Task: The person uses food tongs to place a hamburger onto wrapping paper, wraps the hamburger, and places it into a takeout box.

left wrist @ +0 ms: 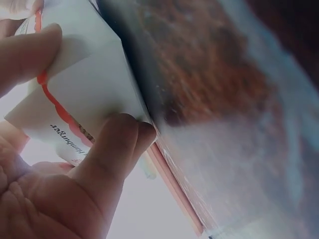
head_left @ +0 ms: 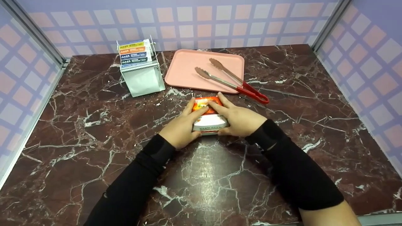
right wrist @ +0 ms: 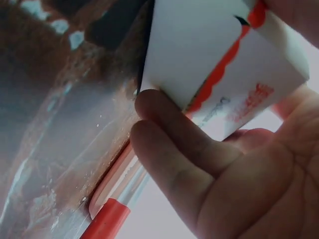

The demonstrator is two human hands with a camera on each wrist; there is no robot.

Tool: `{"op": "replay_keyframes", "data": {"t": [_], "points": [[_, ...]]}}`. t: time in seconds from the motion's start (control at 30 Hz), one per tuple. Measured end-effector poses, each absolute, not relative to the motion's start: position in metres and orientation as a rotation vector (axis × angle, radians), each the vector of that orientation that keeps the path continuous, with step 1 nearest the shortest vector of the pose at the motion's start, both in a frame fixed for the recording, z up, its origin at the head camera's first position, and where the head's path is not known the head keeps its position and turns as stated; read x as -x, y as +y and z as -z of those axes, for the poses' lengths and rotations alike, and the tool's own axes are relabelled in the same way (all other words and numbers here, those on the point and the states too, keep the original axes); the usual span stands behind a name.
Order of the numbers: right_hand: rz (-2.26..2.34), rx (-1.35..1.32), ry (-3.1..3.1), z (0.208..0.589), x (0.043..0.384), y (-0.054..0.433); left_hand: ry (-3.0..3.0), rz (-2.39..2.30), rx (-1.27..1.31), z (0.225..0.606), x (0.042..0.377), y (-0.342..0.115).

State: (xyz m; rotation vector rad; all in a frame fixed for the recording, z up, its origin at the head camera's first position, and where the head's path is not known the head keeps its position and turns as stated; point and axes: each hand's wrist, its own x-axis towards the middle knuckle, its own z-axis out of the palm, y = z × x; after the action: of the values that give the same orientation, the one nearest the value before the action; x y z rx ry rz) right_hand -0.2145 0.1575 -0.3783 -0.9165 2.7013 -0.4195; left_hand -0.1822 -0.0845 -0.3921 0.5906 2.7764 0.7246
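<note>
A hamburger box (head_left: 209,120) of white card with a red-orange printed top sits on the table in front of me, its lid down. My left hand (head_left: 179,129) grips its left side, thumb at the near edge and a finger over the top. From the right, my right hand (head_left: 246,121) holds the box the same way, one finger lying across the printed top. In the left wrist view, fingers press low on the white side wall (left wrist: 94,89) beside a red scalloped line. The right wrist view shows two fingertips at the bottom edge of the box (right wrist: 194,45).
Behind the box lies a pink tray (head_left: 185,67). Metal tongs (head_left: 226,82) with red handles rest across it, their handle end over its near right corner. At the back left stands a clear-sided holder (head_left: 143,80) with several coloured packets (head_left: 133,51). Dark red marbled tabletop (head_left: 94,150) surrounds everything.
</note>
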Motion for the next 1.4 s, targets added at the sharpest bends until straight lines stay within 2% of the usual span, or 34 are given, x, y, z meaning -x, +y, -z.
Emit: {"op": "replay_keyframes", "data": {"t": [0.53, 1.4], "points": [[0.495, 0.886, 2.632, 0.387, 0.220, 0.160, 2.842, -0.492, -0.603, 0.393, 0.179, -0.079], [0.440, 0.960, 2.755, 0.395, 0.222, 0.154, 2.807, -0.552, -0.568, 0.392, 0.183, -0.079]]}}
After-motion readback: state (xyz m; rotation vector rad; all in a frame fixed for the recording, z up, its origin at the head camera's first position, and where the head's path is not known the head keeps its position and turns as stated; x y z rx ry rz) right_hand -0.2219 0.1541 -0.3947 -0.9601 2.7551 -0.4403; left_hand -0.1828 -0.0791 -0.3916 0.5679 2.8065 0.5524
